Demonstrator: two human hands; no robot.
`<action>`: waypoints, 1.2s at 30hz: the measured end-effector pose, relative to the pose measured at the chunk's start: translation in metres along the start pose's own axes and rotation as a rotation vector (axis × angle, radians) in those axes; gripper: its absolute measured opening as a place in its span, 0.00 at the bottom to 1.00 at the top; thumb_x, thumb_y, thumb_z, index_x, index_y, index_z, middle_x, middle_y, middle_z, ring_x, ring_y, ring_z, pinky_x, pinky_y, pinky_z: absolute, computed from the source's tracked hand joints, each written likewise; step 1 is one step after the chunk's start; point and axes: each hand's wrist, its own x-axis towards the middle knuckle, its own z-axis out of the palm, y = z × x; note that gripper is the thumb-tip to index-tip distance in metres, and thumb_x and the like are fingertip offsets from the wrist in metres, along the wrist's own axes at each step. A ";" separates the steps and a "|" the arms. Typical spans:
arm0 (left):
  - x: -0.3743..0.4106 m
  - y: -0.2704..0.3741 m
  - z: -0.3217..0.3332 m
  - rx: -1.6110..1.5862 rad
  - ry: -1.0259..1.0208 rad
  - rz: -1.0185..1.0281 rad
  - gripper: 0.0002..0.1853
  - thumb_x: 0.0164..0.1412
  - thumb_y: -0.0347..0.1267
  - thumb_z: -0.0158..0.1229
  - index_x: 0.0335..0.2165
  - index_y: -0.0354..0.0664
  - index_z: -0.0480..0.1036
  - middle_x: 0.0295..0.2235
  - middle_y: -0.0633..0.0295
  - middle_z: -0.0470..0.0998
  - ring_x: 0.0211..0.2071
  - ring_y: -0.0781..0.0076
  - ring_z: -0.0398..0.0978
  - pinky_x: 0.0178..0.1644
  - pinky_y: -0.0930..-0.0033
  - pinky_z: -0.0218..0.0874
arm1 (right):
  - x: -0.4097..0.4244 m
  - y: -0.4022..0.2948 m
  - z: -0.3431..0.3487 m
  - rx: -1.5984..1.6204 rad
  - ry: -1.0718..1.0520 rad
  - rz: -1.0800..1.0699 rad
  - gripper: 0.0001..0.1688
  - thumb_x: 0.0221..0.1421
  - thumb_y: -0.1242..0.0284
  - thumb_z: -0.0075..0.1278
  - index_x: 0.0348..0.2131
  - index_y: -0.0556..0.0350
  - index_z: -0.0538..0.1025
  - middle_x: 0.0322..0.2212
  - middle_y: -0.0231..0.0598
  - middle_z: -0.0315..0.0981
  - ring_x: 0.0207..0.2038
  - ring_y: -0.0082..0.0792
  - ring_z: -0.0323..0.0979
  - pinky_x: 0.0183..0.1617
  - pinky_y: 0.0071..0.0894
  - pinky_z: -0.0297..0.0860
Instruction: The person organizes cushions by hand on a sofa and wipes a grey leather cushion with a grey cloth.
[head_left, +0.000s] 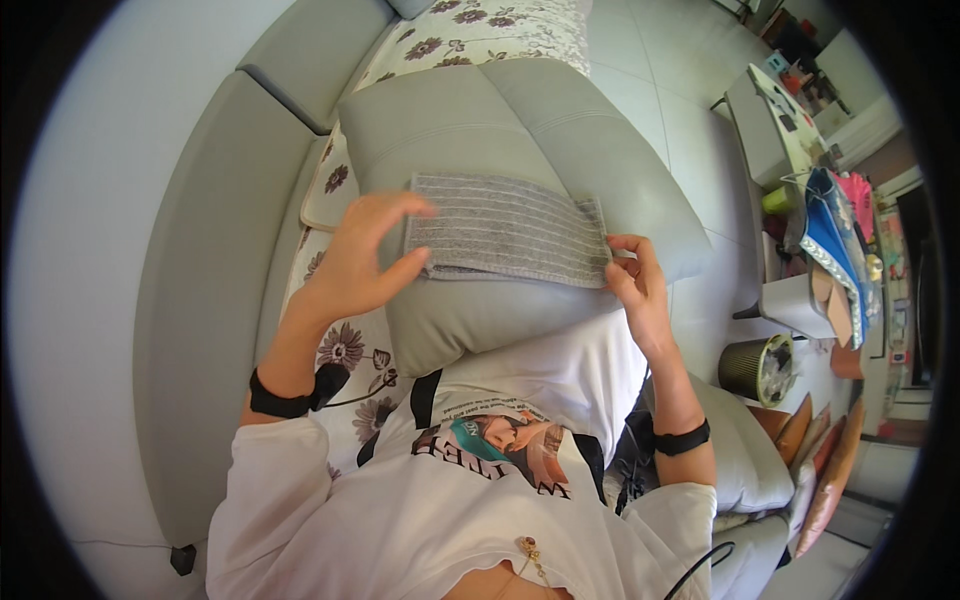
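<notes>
A grey striped cloth (510, 225), folded into a rectangle, lies flat on a grey leather-like cushion (450, 315) across my lap. My left hand (360, 255) is at the cloth's left edge, thumb and fingers spread, with nothing held between them. At the opposite end, my right hand (639, 289) has its thumb and forefinger at the lower right corner of the cloth and appears to pinch its edge. A small flap sticks up at the cloth's upper right corner. Along the lower left edge, the folded layers part slightly.
The grey sofa back (217, 247) runs along my left, above a floral seat cover (345, 345). To the right stand a white table (757, 135) piled with items, a ribbed waste bin (754, 369) and several stacked cushions (825, 480). Pale floor tiles (697, 180) lie between.
</notes>
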 end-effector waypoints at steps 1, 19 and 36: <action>0.006 0.004 0.004 0.045 -0.028 0.045 0.23 0.50 0.32 0.57 0.47 0.45 0.67 0.46 0.58 0.69 0.51 0.58 0.63 0.58 0.57 0.46 | 0.004 -0.004 0.005 0.001 0.047 0.099 0.22 0.46 0.79 0.54 0.41 0.62 0.64 0.44 0.47 0.64 0.32 0.27 0.68 0.33 0.28 0.68; 0.004 -0.004 0.041 -0.672 0.135 -0.369 0.35 0.64 0.55 0.30 0.55 0.38 0.58 0.46 0.55 0.72 0.48 0.65 0.68 0.57 0.62 0.51 | 0.051 -0.098 0.092 -0.044 -0.208 -0.082 0.17 0.45 0.84 0.44 0.39 0.61 0.71 0.31 0.43 0.70 0.28 0.26 0.68 0.31 0.26 0.65; 0.027 -0.021 0.037 -0.071 0.166 -0.614 0.38 0.43 0.35 0.69 0.48 0.26 0.60 0.34 0.53 0.74 0.32 0.70 0.73 0.38 0.73 0.66 | 0.026 -0.029 0.087 -0.422 -0.010 -0.487 0.22 0.47 0.81 0.50 0.45 0.62 0.68 0.39 0.50 0.68 0.39 0.44 0.68 0.40 0.37 0.65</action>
